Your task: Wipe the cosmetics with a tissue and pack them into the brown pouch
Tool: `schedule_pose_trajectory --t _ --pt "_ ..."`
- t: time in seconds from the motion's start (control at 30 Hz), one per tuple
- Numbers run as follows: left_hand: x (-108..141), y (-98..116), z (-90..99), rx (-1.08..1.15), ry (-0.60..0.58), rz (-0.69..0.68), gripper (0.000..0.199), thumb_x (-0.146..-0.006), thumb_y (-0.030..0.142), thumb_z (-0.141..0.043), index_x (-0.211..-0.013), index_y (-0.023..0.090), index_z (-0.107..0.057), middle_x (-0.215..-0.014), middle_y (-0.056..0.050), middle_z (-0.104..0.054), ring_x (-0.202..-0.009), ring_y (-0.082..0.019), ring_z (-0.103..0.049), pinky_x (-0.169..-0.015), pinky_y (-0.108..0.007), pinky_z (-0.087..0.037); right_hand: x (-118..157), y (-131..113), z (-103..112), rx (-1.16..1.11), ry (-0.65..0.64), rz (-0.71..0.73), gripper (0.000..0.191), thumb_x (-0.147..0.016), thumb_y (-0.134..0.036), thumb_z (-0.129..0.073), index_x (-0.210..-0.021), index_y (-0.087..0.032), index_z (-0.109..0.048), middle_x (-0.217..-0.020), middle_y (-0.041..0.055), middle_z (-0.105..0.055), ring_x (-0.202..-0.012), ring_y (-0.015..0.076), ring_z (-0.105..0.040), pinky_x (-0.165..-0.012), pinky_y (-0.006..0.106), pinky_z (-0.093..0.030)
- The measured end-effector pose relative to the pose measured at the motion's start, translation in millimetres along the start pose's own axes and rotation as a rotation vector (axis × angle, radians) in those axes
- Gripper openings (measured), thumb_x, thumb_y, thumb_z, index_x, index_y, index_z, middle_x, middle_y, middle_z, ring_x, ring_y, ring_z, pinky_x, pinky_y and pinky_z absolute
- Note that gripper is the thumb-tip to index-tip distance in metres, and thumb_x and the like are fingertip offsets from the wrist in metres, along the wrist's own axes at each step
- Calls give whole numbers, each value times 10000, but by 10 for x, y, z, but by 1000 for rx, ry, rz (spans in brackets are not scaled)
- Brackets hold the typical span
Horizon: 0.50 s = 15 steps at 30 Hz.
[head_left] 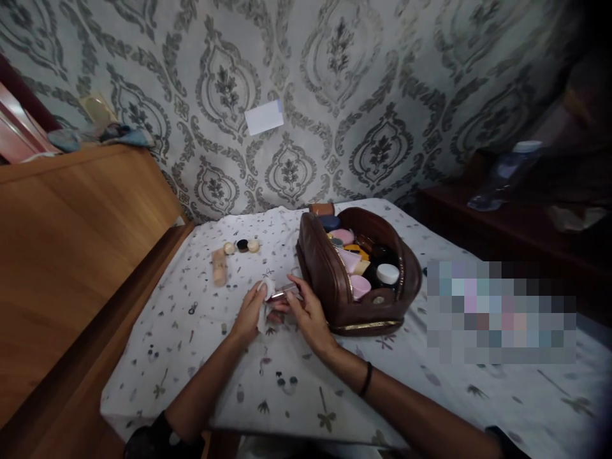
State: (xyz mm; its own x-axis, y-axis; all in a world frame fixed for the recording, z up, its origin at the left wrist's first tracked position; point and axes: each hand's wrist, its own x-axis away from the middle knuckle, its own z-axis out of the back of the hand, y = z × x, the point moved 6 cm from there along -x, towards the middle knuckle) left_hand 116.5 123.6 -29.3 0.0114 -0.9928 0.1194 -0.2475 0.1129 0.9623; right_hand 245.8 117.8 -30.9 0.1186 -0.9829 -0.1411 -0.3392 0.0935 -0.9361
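My left hand (249, 310) is closed on a crumpled white wipe (261, 313), tissue-like in look. In my right hand (308, 312) is a small slim cosmetic tube (285, 292) with a shiny end, pinkish and partly hidden by the fingers. The wipe meets the tube's left end. Just right of my right hand stands a brown leather makeup bag (321, 274), unzipped and packed with jars and tubes. Inside it show a white-lidded jar (387, 274) and a pink-lidded one (360, 287).
A beige tube (218, 266) lies left on the patterned white cloth (176, 357), near several small round pots (243, 245). Behind the bag is a brown item (322, 209). A wooden cabinet (86, 223) borders the left; a plastic bottle (504, 175) leans at right. One patch is blurred.
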Motion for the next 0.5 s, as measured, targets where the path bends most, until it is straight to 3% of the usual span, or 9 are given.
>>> schedule_pose_trajectory --t 0.1,0.2,0.33,0.5 --pt "16 8 3 -49 -22 33 680 -656 685 -759 -1050 152 -611 -725 0 -645 -458 -110 -559 -333 -183 -343 -7 15 2 23 -5 27 600 -866 -560 -618 -1339 -216 -484 -917 47 -702 -774 212 -732 -832 418 -614" --pt "15 29 57 -65 27 30 672 -587 706 -789 -927 161 -589 -629 47 -577 -405 -70 -488 -329 -159 -289 -7 13 -2 65 -20 34 552 -877 -545 -604 -1300 -199 -530 -909 50 -714 -750 198 -727 -830 399 -608" --pt "5 50 159 -41 128 -1 632 -596 711 -776 -860 186 -544 -654 64 -552 -457 -41 -485 -368 -127 -293 -2 -47 1 172 -14 70 459 -859 -501 -618 -1192 -185 -630 -994 84 -698 -746 188 -694 -664 321 -593" --pt "11 45 210 -70 188 -15 589 -664 737 -705 -820 209 -494 -571 98 -475 -359 -24 -354 -321 -133 -198 1 -73 -13 273 -20 63 372 -828 -443 -643 -1081 -172 -680 -796 17 -634 -591 133 -568 -529 254 -488"
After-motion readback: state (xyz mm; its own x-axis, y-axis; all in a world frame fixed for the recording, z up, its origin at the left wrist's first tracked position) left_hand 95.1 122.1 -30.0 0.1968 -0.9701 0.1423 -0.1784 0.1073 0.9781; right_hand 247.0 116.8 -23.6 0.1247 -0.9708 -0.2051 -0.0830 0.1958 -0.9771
